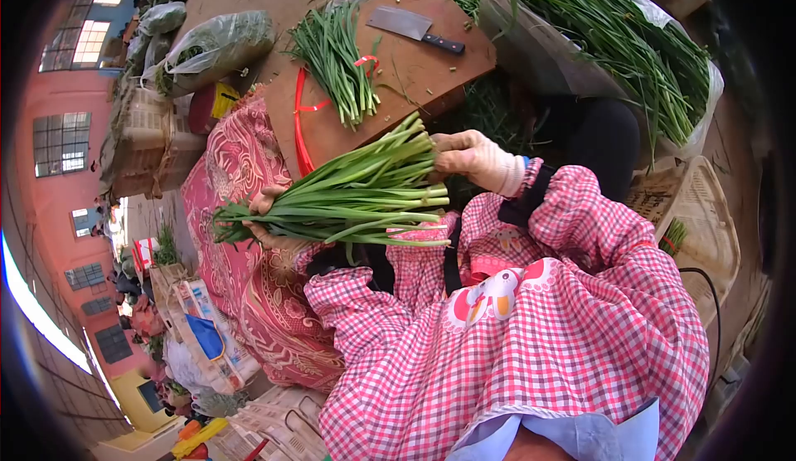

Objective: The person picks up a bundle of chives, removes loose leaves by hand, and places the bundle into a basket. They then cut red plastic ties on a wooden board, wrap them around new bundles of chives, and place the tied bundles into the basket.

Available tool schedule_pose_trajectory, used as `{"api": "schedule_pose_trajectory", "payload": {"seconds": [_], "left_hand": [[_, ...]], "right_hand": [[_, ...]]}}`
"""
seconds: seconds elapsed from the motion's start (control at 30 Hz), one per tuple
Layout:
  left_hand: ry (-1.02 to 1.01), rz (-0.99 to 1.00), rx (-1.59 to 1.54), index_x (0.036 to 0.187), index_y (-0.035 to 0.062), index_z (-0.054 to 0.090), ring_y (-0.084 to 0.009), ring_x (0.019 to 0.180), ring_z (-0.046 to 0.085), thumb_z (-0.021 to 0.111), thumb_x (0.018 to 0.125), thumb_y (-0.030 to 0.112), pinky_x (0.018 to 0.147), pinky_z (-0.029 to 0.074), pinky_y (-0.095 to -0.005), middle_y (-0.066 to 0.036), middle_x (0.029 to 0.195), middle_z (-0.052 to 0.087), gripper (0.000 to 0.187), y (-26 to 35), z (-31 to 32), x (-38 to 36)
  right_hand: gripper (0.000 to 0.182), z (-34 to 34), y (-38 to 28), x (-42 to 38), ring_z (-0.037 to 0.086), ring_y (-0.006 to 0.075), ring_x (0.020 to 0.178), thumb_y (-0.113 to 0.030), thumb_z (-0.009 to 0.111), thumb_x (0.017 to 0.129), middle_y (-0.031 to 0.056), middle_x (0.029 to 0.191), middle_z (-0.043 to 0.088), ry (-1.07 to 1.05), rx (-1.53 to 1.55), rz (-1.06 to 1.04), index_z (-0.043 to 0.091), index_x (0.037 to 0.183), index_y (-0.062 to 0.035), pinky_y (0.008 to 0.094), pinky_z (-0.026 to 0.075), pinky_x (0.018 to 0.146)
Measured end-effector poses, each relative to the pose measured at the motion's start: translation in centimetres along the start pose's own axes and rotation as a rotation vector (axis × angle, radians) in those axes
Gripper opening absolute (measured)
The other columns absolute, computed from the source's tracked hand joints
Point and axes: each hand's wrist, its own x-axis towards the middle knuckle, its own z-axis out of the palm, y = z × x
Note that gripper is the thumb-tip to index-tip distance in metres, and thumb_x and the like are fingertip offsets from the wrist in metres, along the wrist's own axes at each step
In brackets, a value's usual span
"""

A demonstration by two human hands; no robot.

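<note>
A loose bunch of garlic chives lies across in front of my body, its pale stem ends toward the right. My left hand is wrapped round the leafy end. At the stem ends, my right hand, in a pale glove with bare fingertips, pinches some stalks. Just beyond is a brown board, bearing a second bunch of chives with a red tie round it. Red ribbon strips hang beside that bunch. A cleaver with a black handle rests farther back on the board.
A large plastic bag of long green chives stands at the back right. Below it is a pale plastic crate. On the left are a patterned red cloth, stacked crates and filled plastic bags. Cut bits litter the board.
</note>
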Motion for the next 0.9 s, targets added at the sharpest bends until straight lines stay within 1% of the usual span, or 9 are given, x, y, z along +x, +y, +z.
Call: {"api": "schedule_pose_trajectory", "payload": {"seconds": [0.13, 0.23, 0.33, 0.37, 0.43, 0.53, 0.6, 0.77, 0.9], "left_hand": [[0.133, 0.146, 0.303, 0.09, 0.0057, 0.049, -0.0113, 0.083, 0.053, 0.058, 0.088, 0.017, 0.099, 0.042, -0.0285, -0.002, 0.083, 0.048, 0.015, -0.6, 0.5, 0.3], [0.028, -0.03, 0.118, 0.09, 0.0106, 0.055, -0.0188, 0.097, 0.054, 0.056, 0.09, 0.028, 0.095, 0.045, -0.0375, 0.0, 0.084, 0.055, 0.018, 1.5, 0.3, 0.2], [0.0, -0.036, 0.071, 0.087, 0.0127, 0.054, -0.0176, 0.091, 0.055, 0.057, 0.089, 0.028, 0.093, 0.046, -0.0351, 0.002, 0.08, 0.052, 0.015, 1.5, 3.1, 0.8], [0.034, 0.01, 0.113, 0.085, 0.0124, 0.052, -0.0161, 0.086, 0.055, 0.057, 0.089, 0.027, 0.092, 0.046, -0.0341, 0.003, 0.077, 0.049, 0.016, 2.2, 3.3, 1.1], [-0.002, 0.104, 0.061, 0.08, 0.0133, 0.047, -0.0129, 0.076, 0.049, 0.057, 0.089, 0.024, 0.086, 0.046, -0.0303, 0.004, 0.072, 0.042, 0.018, 2.7, 3.1, 2.3], [-0.153, 0.013, -0.059, 0.08, 0.0133, 0.046, -0.0112, 0.072, 0.049, 0.058, 0.086, 0.018, 0.092, 0.043, -0.0305, 0.004, 0.074, 0.043, 0.015, 0.8, 5.5, 2.7], [-0.206, -0.027, -0.047, 0.079, 0.0137, 0.045, -0.0106, 0.072, 0.049, 0.06, 0.086, 0.017, 0.091, 0.043, -0.0298, 0.004, 0.074, 0.043, 0.016, 0.0, 6.8, 3.0], [-0.289, -0.21, -0.113, 0.073, 0.0147, 0.045, -0.0094, 0.068, 0.049, 0.066, 0.082, 0.014, 0.083, 0.044, -0.0273, 0.003, 0.072, 0.042, 0.023, -0.6, 8.9, 3.3], [-0.298, -0.224, -0.129, 0.066, 0.0144, 0.046, -0.0092, 0.062, 0.049, 0.068, 0.08, 0.012, 0.08, 0.045, -0.0279, 0.004, 0.068, 0.043, 0.026, -1.2, 10.3, 3.4]], "right_hand": [[0.035, -2.0, -3.5, -2.6, 0.061, 0.0188, 0.093, -0.016, 0.061, 0.084, 0.0113, 0.111, 0.061, 0.05, 0.069, 0.067, 0.059, 0.112, 0.0049, 0.0326, 0.051, 0.084], [0.035, -6.7, -4.9, -4.9, 0.062, 0.0181, 0.089, -0.019, 0.063, 0.084, 0.0106, 0.101, 0.065, 0.099, 0.122, 0.061, 0.06, 0.109, 0.004, 0.0314, 0.051, 0.082], [0.03, -10.4, -6.5, -5.6, 0.064, 0.0219, 0.082, -0.022, 0.064, 0.083, 0.0093, 0.088, 0.068, 0.183, -0.734, 0.297, 0.064, 0.103, -0.0004, 0.0317, 0.051, 0.075], [0.032, -10.3, -7.2, -5.2, 0.063, 0.0254, 0.087, -0.02, 0.065, 0.079, 0.0124, 0.094, 0.067, 0.129, -1.409, 0.339, 0.064, 0.106, -0.0035, 0.0332, 0.05, 0.079], [0.033, -9.5, -6.1, -4.1, 0.059, 0.027, 0.098, -0.016, 0.065, 0.076, 0.0143, 0.104, 0.062, 0.211, -1.93, -0.167, 0.063, 0.107, -0.0046, 0.0341, 0.047, 0.087], [0.033, -4.1, -5.3, -0.9, 0.059, 0.0168, 0.098, -0.019, 0.063, 0.083, 0.009, 0.108, 0.063, 0.203, -0.967, -0.038, 0.062, 0.113, -0.006, 0.0293, 0.045, 0.089], [0.033, -1.4, -4.2, 1.3, 0.057, 0.0127, 0.099, -0.022, 0.061, 0.087, 0.0054, 0.109, 0.064, 0.122, -0.738, 0.112, 0.061, 0.114, -0.0037, 0.0272, 0.044, 0.09], [0.036, 2.9, -1.5, 4.5, 0.057, 0.0102, 0.097, -0.022, 0.062, 0.087, 0.0043, 0.105, 0.065, 0.033, -0.157, 0.125, 0.059, 0.116, -0.0012, 0.0265, 0.044, 0.089], [0.033, 3.5, -1.4, 3.7, 0.06, 0.0103, 0.091, -0.02, 0.064, 0.086, 0.0015, 0.102, 0.065, 0.056, 0.065, 0.193, 0.061, 0.114, -0.0025, 0.0278, 0.047, 0.085]]}}
